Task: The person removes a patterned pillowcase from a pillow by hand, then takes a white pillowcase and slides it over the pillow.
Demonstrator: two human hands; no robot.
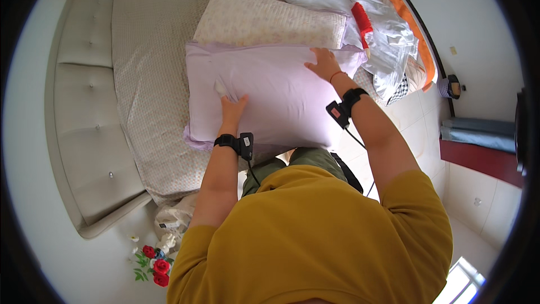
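Observation:
A pale lilac pillow [270, 87] lies flat on the bed in front of me, its surface lightly creased. My left hand [232, 110] rests on its left part with thumb and fingers apart. By those fingertips is a small whitish patch [220, 88]; I cannot make out what it is. My right hand [325, 66] is at the pillow's far right part, fingers spread, holding nothing. Behind the lilac pillow, partly covered by it, lies a cream patterned pillow [270, 19]. Both my wrists wear black straps with small boxes and cables.
A red-bristled brush [363, 19] lies right of the pillows, beside rumpled white bedding [388, 50]. The padded headboard [87, 101] runs along the left. Red and white flowers [157, 264] stand low at left. Folded blue cloth [478, 134] lies on a red surface at right.

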